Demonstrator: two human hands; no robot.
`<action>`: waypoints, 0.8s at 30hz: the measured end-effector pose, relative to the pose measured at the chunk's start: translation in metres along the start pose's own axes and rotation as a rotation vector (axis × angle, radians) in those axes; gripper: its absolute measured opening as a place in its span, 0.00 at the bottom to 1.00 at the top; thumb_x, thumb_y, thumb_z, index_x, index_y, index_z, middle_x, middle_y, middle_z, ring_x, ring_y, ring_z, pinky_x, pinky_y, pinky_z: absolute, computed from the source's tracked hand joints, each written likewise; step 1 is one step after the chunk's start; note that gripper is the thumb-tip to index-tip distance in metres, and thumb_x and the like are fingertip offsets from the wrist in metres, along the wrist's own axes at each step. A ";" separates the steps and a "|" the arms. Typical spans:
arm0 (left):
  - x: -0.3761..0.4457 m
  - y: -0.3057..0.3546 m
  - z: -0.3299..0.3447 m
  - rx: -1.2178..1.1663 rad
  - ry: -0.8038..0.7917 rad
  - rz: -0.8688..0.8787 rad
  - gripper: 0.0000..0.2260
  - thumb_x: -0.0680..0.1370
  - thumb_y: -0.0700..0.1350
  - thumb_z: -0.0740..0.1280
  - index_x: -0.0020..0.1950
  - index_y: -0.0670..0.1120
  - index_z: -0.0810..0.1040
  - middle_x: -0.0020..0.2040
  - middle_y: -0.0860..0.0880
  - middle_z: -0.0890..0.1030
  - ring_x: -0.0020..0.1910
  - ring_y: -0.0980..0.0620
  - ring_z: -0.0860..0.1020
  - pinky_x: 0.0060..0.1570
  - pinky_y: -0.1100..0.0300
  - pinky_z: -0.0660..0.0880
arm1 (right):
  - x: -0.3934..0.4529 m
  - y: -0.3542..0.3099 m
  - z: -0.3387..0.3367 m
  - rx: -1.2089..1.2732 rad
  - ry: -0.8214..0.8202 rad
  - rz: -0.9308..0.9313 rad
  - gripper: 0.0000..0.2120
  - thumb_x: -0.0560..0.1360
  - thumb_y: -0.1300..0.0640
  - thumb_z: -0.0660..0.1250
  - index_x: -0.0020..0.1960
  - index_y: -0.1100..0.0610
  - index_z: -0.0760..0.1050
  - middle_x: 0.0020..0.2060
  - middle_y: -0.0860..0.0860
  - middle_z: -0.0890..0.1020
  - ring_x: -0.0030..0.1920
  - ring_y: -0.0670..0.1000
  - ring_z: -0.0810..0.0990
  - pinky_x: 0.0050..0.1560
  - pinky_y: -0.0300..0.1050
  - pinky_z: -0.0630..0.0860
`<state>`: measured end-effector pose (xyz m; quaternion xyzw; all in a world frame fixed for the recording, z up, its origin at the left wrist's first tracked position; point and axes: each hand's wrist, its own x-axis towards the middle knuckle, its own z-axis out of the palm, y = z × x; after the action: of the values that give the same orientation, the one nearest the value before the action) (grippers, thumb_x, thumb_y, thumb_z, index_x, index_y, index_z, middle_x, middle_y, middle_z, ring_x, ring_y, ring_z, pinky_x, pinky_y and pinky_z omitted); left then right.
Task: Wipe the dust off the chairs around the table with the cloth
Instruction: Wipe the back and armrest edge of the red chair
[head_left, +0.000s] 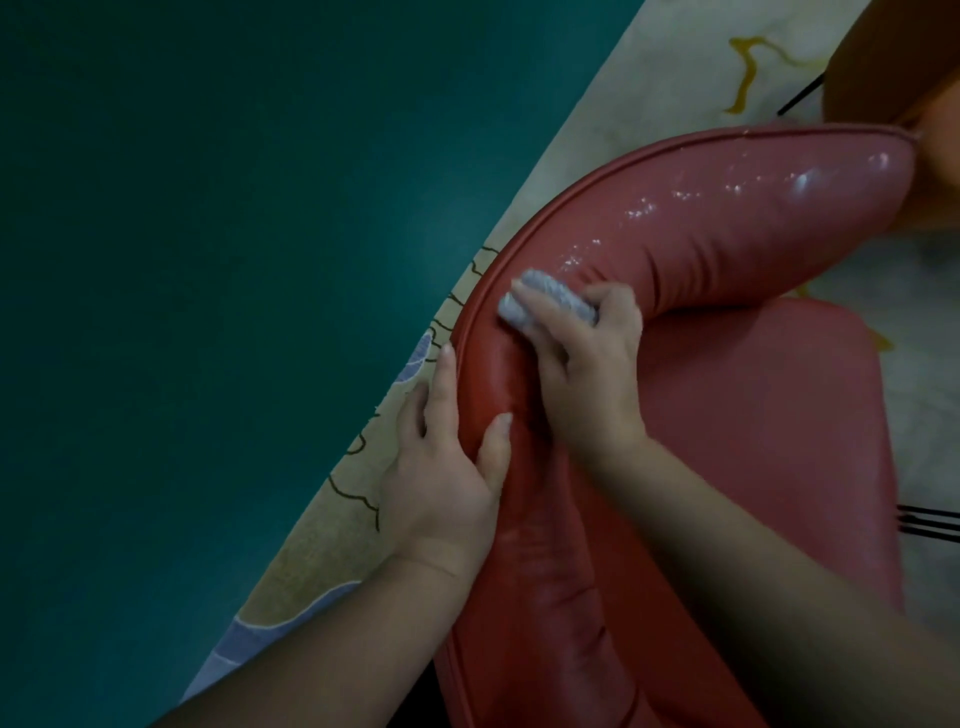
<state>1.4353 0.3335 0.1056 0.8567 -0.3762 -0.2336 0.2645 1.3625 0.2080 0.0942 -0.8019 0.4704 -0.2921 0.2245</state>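
The right hand (582, 358) holds a small bunched cloth (545, 304), fingers curled round it, and presses it on the top of the curved backrest (727, 223) of a red padded chair (753, 426). The left hand (447, 467) grips the same backrest nearer the body, fingers over the outer side along the piped seam and the thumb lying on the inner face.

The cloth looks light, soft and easily wadded; it seems best kept balled in the palm, with a loose corner free to reach into the seam. The chair's covering is smooth and shiny, probably a leather-like skin over soft padding, so the cloth should glide on it and the padding should give a little under pressure. The chair itself seems stiff enough to be steadied by a hold on the backrest rim.

Pale specks and glints lie along the far stretch of the backrest, towards its end at the upper right, so that part appears not yet wiped. The raised seam running along the outer edge is likely to trap dust. Beyond the seam a patterned rug (649, 93) shows, and past it a dark green floor (208, 260), giving open room on the outer side. On the inner side the seat (779, 467) sits close below the backrest, and an orange object (893, 67) stands near the far end, where room is tighter.
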 end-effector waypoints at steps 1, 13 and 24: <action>0.000 0.000 0.000 0.021 -0.003 0.009 0.33 0.74 0.67 0.52 0.77 0.64 0.46 0.76 0.49 0.61 0.65 0.45 0.73 0.53 0.52 0.73 | 0.018 0.004 0.000 -0.027 0.026 0.025 0.15 0.77 0.60 0.66 0.62 0.48 0.79 0.51 0.55 0.69 0.51 0.57 0.68 0.56 0.40 0.62; 0.002 -0.007 0.005 0.030 -0.010 0.007 0.32 0.73 0.68 0.57 0.72 0.73 0.43 0.52 0.54 0.69 0.40 0.55 0.70 0.41 0.61 0.66 | 0.048 0.018 0.002 -0.041 0.088 0.012 0.12 0.77 0.58 0.67 0.59 0.51 0.81 0.49 0.61 0.73 0.50 0.60 0.71 0.54 0.39 0.63; 0.002 -0.007 0.005 0.008 0.011 0.003 0.33 0.72 0.68 0.57 0.73 0.72 0.45 0.51 0.58 0.65 0.34 0.64 0.62 0.36 0.66 0.63 | 0.049 0.025 -0.004 -0.042 0.073 -0.047 0.13 0.76 0.60 0.66 0.59 0.53 0.81 0.47 0.59 0.71 0.48 0.62 0.73 0.52 0.48 0.71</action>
<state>1.4371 0.3342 0.0969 0.8584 -0.3771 -0.2271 0.2635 1.3634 0.1530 0.0941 -0.8060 0.4654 -0.3163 0.1834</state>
